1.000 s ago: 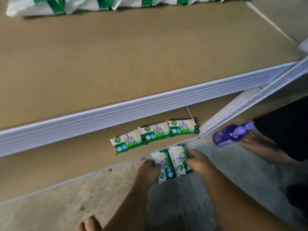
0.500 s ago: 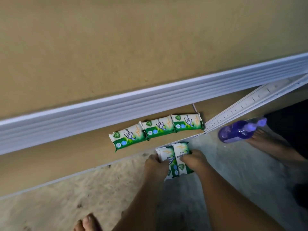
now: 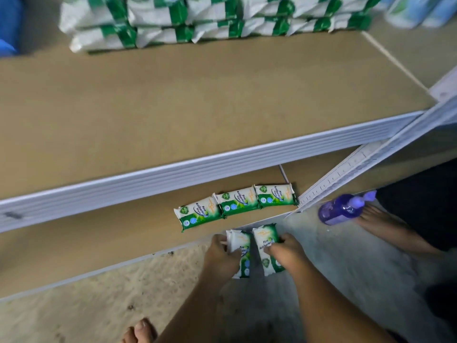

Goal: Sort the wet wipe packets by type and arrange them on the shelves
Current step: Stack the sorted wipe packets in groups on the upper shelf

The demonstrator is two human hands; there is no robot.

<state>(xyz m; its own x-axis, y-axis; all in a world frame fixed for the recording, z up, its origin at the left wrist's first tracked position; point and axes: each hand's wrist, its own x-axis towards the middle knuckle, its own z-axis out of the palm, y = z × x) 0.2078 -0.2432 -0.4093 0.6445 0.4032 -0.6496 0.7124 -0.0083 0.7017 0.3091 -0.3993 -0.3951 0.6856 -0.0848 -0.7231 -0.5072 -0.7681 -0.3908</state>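
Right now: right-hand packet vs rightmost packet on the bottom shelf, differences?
The held packet is gripped by the right hand at the shelf's front edge; the shelf packet lies free on the bottom shelf. The held packet points into the shelf; the shelf packet runs along it. Both carry the same green-and-white Pine Antibacterial print.

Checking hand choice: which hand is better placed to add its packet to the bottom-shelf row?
Probably left. The left hand holds its packet nearest the row's open end, beside the leftmost shelved packet; the right hand faces the end closed by the upright post.
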